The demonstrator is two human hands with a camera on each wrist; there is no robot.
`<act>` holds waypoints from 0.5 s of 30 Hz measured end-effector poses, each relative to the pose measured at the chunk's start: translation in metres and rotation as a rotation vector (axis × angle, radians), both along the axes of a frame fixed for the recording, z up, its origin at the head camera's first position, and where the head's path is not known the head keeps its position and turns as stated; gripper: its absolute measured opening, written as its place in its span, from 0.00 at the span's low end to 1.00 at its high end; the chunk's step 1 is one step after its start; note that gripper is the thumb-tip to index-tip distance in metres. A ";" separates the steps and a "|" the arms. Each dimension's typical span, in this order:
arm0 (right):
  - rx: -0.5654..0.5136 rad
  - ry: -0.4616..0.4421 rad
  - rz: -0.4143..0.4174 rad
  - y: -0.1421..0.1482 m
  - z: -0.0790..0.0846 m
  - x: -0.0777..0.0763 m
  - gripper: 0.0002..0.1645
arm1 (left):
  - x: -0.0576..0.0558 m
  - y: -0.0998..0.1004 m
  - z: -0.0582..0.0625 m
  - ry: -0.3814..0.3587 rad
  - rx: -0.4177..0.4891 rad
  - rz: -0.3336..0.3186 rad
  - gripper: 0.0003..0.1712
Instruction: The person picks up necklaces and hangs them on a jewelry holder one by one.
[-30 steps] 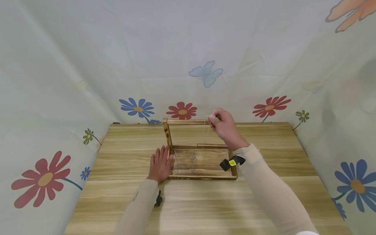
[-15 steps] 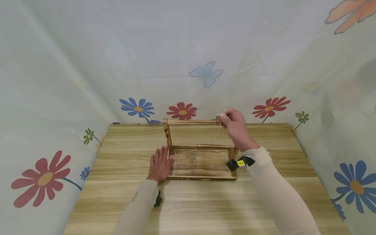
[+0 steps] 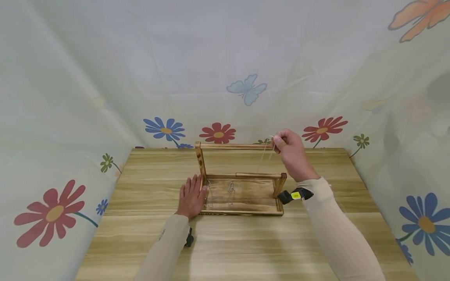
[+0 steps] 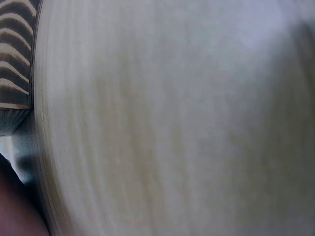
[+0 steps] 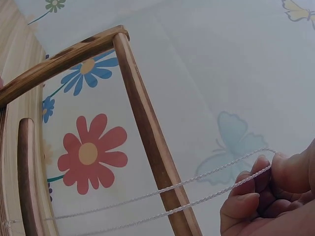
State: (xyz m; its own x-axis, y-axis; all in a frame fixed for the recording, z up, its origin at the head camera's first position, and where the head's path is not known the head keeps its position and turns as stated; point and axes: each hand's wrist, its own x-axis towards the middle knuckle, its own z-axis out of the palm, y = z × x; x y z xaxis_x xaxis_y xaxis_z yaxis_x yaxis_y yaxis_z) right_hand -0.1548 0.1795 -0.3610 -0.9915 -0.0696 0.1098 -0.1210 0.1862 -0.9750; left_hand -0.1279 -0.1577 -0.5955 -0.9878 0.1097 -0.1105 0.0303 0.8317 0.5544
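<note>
My right hand pinches a thin silver chain between thumb and forefinger, above the right part of a wooden jewelry stand. From the pinch its two strands hang down toward the stand's short lower bar; in the right wrist view they cross the upper bar. My left hand lies flat with straight fingers at the stand's left end, against the base of the tall post. Two more chains lie in the tray, one near the middle and one by the left end.
The stand sits on a wood-grain table. Behind it hangs a pale curtain printed with flowers and butterflies. A short post rises at the tray's right end, and the left wrist view mostly holds blurred tabletop.
My right hand has moved to the right along the upper bar, carrying the chain with it and uncovering the short right post. My left hand has stayed in place.
</note>
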 end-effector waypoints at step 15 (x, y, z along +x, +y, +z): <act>0.014 -0.061 -0.080 0.012 0.002 0.002 0.13 | 0.000 0.000 0.000 -0.003 0.003 0.001 0.37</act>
